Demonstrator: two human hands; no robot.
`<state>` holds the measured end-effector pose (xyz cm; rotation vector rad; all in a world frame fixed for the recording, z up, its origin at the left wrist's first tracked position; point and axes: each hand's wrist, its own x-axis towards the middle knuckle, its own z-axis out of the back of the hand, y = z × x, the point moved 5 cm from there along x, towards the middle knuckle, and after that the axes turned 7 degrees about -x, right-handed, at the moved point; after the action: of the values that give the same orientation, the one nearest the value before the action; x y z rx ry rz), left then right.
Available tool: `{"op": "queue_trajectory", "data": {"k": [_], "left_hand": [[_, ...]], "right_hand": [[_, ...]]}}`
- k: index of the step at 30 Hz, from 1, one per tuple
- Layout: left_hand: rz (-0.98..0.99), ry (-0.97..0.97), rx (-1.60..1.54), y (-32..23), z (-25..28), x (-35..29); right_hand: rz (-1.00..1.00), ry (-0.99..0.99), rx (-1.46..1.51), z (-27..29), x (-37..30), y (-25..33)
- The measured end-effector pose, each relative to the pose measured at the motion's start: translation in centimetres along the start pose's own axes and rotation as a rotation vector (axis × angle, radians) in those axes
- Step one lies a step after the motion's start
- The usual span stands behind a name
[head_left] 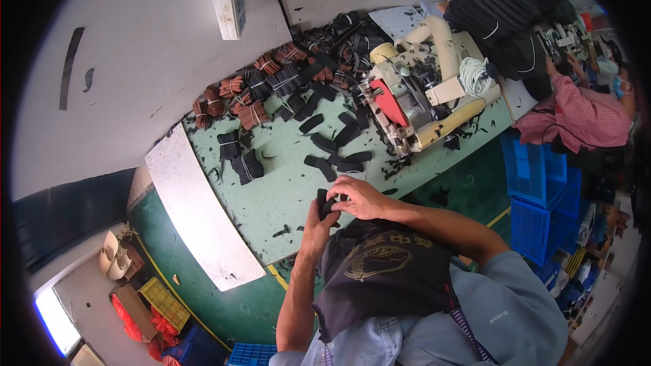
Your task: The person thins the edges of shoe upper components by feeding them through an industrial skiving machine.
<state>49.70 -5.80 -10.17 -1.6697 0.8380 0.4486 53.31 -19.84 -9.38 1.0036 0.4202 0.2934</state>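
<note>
- a pale wall backs the scene, and in front of it stretches a pale green table (271,213), littered with dark scraps, with a white board (196,210) along its left edge.
- and there you are at the near edge, your left hand (313,225) closed around a small black bundle (326,206), the piece poking up between thumb and fingers.
- in comes your right hand (359,198) from the other side, fingers bent in a narrow pinch, fingertips meeting that same bundle; their exact hold is partly hidden.
- the bundle sits above the table's near edge, just in front of your dark apron (386,271).
- just beyond your hands, loose black pieces (323,142) lie scattered at all angles.
- to their left, two tied black bundles (247,166) sit side by side; behind, brown bundles (252,114) heap up toward the wall.
- over on the right stands a cream machine (444,44) bearing a red plate (390,103), and past it a co-worker in a pink checked top (576,112) bends to the right.
</note>
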Motion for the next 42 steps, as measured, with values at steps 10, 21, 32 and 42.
{"op": "queue_trajectory", "data": {"k": [10,21,32,42], "left_hand": [[-0.074,-0.044,0.156,-0.3,1.3,-2.6],[-0.147,-0.133,-0.335,0.1,1.2,-2.8],[-0.059,-0.072,-0.359,-0.4,1.9,-3.8],[0.036,-0.006,-0.706,0.8,2.9,-3.7]], "right_hand": [[-0.138,0.199,0.04,-0.2,0.9,1.8],[-0.547,-0.012,0.547,-1.3,0.1,1.9],[-0.556,0.115,0.231,-1.2,1.1,3.3],[-0.608,0.091,0.331,-1.6,1.5,3.5]]}}
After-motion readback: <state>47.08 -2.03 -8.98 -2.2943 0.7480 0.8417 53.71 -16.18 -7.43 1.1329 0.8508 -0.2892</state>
